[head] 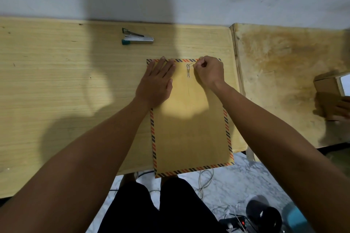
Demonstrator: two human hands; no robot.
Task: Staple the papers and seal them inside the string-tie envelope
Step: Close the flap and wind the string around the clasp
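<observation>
The envelope [191, 125] lies flat in the centre-right of the frame, its long side running away from me and its near end hanging slightly past the front edge of the table [56, 91]. It is plain brown kraft with a border of slanted orange and dark stripes; I can read no writing, label or brand on it.

My left hand [157, 81] rests palm down and spread flat on the envelope's upper left corner, fingers stretched toward the striped top edge, gripping nothing. My right hand [208, 72] is curled near the top edge, right of centre, thumb and fingertips pinched together on the thin string [192, 66]. The string leads left to the upper round button [188, 65]; a loop of it runs down to a second fastener just below.

The stapler [137, 39], silver with a teal end, lies on its side well apart in the upper middle of the frame, near the wall. Any marking on it is too small to read. I cannot see the papers.
</observation>
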